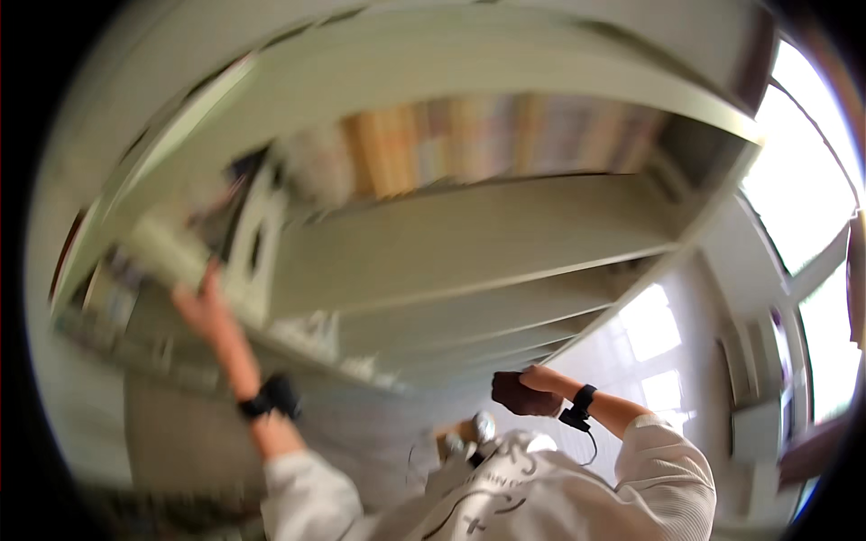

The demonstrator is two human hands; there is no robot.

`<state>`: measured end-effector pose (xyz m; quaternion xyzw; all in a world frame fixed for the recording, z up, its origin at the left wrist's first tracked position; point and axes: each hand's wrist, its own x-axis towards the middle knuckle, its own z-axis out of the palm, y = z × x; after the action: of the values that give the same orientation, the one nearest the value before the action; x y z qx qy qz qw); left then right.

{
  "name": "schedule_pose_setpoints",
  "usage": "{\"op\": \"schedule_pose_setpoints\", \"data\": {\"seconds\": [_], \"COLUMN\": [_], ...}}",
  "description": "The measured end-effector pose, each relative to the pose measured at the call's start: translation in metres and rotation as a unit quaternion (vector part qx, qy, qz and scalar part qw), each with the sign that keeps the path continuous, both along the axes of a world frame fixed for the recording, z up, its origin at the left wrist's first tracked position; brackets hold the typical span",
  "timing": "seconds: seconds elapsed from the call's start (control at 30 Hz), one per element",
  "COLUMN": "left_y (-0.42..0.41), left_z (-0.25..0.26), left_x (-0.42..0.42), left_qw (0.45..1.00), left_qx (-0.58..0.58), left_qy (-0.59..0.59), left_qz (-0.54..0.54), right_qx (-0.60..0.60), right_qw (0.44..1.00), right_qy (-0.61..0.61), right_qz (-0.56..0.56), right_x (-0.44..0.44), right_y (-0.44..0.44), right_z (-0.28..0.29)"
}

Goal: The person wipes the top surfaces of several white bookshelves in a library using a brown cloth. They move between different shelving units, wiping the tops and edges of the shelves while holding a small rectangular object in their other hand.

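Observation:
My left hand (pixel 203 301) reaches up at the left, its thumb and fingers spread, against a pale shelf board (pixel 169 253) of a tall shelving unit. Blur hides whether it touches or grips the board's edge. On the right, my right hand (pixel 538 379) is closed on a dark brown cloth (pixel 524 395), bunched and held low beside the unit's lower shelves. A black band with a small device sits on each wrist.
A row of books (pixel 473 142) fills part of an upper shelf (pixel 473 237); lower shelves lie beneath. Small blurred items stand in the left bays. Below is a pale floor (pixel 629 338) with a brown box (pixel 457 433) near my body. Bright windows (pixel 805 176) are at the right.

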<state>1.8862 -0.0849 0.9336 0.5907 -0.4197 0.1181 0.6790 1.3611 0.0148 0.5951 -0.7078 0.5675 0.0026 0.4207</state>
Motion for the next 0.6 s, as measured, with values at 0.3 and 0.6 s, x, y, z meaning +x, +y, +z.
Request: {"op": "schedule_pose_setpoints", "data": {"seconds": [0.3, 0.6], "left_y": [0.199, 0.539], "left_z": [-0.04, -0.209], "left_x": [-0.006, -0.15], "left_qw": [0.989, 0.833], "left_qx": [0.108, 0.158], "left_qy": [0.046, 0.32], "left_qz": [-0.095, 0.423], "right_qx": [-0.096, -0.103], "right_qw": [0.91, 0.903], "right_qy": [-0.258, -0.381], "right_qz": [0.309, 0.17], "right_x": [0.193, 0.168], "right_y": [0.013, -0.07], "right_z": [0.145, 0.22]}}
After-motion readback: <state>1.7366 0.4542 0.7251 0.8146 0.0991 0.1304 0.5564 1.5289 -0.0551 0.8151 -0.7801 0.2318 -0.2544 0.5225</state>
